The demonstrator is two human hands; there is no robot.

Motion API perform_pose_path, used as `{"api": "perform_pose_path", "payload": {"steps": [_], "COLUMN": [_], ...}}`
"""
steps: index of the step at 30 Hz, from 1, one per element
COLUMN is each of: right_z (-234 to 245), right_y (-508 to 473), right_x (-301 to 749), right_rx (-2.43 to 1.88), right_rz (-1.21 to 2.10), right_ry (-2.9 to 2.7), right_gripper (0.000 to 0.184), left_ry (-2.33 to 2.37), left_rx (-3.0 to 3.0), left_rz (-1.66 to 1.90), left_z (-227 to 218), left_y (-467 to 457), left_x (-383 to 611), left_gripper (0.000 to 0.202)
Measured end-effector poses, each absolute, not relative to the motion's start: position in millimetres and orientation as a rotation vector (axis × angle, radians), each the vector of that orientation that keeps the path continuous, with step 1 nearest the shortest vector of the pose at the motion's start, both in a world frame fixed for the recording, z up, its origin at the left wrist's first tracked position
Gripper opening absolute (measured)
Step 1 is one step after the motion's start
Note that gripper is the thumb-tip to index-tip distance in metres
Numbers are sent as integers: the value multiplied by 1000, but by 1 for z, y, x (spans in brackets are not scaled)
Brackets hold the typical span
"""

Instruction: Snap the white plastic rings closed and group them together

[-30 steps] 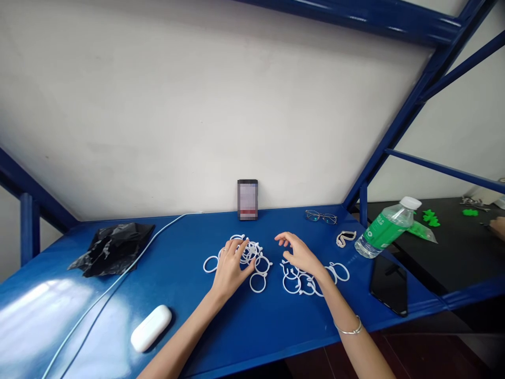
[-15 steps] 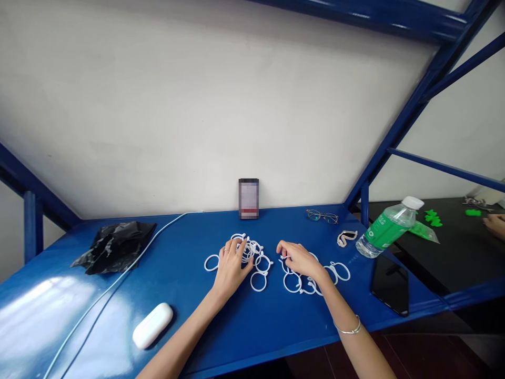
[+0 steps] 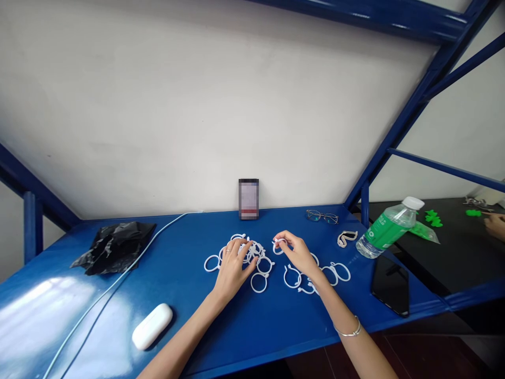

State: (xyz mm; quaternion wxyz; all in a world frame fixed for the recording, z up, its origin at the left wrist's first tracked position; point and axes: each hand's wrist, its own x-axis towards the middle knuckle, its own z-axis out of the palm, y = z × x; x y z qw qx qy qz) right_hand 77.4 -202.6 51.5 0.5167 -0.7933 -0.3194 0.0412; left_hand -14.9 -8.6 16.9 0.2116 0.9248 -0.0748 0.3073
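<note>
My left hand (image 3: 232,266) lies on a pile of white plastic rings (image 3: 256,252) on the blue table (image 3: 177,295), fingers curled over the rings. My right hand (image 3: 296,251) is lifted a little above a second group of white rings (image 3: 315,276) and pinches one white ring (image 3: 278,244) between thumb and fingertips. A silver bracelet sits on my right wrist.
A phone (image 3: 248,198) leans on the wall at the back. Eyeglasses (image 3: 322,216), a small white clip (image 3: 346,238), a green-labelled water bottle (image 3: 389,226) and a dark phone (image 3: 390,285) lie right. A black bag (image 3: 112,243), a white cable (image 3: 118,273) and a white case (image 3: 152,326) lie left. Another person's hand (image 3: 495,225) shows far right.
My right hand dropped onto the right-hand rings, then rose toward the back with one ring pinched in its fingers. My left hand stayed on its pile.
</note>
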Motion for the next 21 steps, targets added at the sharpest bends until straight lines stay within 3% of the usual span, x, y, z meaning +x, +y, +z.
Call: {"api": "perform_pose_path", "payload": {"steps": [11,17,21], "right_z": [41,42,44], "right_y": [-177,-178,-179], "right_x": [49,48,49], "right_rx": [-1785,-1792,-1696], "right_rz": [197,25,109], "right_ry": [-847,-908,-894], "right_gripper": [32,30,31], "left_ry": [-421,-340,-334], "left_rx": [2211,2126,2117], "left_rz": [786,712,657], "left_z": [23,29,28], "left_y": [-17,-16,-16], "left_x": [-17,-20,-20], "left_gripper": [11,14,16]}}
